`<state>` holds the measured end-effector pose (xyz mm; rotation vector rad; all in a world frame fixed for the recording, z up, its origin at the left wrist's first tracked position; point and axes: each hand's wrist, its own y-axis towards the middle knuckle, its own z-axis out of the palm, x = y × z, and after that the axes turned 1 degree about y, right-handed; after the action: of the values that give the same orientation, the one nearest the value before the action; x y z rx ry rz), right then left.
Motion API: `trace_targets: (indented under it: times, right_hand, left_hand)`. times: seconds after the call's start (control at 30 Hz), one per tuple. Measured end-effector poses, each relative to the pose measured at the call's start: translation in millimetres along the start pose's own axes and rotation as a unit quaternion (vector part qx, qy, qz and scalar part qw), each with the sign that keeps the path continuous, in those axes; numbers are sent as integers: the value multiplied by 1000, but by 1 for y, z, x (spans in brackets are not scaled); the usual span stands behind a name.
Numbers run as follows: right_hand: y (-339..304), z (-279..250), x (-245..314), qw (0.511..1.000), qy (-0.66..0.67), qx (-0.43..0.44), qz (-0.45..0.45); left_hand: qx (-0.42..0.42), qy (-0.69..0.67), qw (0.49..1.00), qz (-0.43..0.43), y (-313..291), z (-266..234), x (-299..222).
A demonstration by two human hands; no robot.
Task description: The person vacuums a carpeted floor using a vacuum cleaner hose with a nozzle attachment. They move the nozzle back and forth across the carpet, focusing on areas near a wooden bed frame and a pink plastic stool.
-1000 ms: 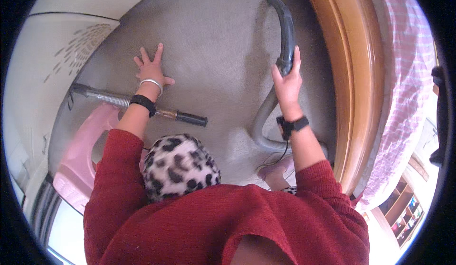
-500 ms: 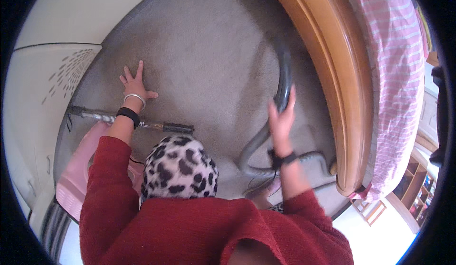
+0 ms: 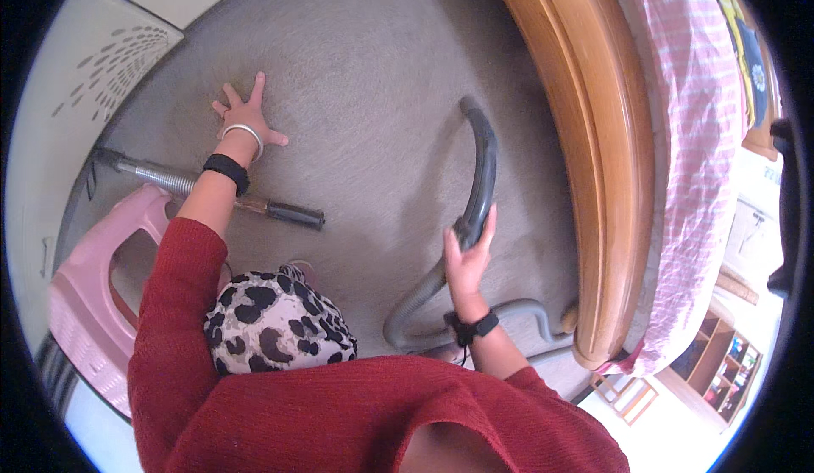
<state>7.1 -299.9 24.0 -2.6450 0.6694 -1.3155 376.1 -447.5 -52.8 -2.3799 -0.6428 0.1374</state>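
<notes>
My right hand (image 3: pixel 469 257) grips the curved dark grey handle of a vacuum hose (image 3: pixel 482 164), which rises over the grey carpet (image 3: pixel 365 75). The ribbed grey hose (image 3: pixel 415 303) loops down toward my body. My left hand (image 3: pixel 246 117) lies flat on the carpet with its fingers spread and holds nothing; a white bangle and a black band sit on its wrist. Under that forearm a metal vacuum tube with a black end (image 3: pixel 284 213) lies on the carpet.
A wooden bed frame (image 3: pixel 593 134) with a pink striped cover (image 3: pixel 687 117) runs along the right. A pink plastic stool (image 3: pixel 93 303) stands at lower left beside a white perforated panel (image 3: pixel 93 83). A spotted cloth (image 3: pixel 271 329) rests on my chest.
The view has swung, so the bed now sits further right. My right hand with the hose handle has come lower and nearer to me. My left hand stays flat on the carpet.
</notes>
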Motion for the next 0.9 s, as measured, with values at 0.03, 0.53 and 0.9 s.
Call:
trace_targets:
  times: [0.03, 0.53, 0.9]
  right_hand:
    - [25, 4, 7, 998, -26, -9, -64]
    - [50, 20, 31, 996, -89, -1, -30]
    - [170, 47, 67, 981, -94, -12, -170]
  left_hand:
    - [-3, -2, 1000, 1, -2, -1, -3]
    - [61, -34, 996, -47, -11, -20, -13]
    - [31, -36, 999, -19, -13, -17, -9]
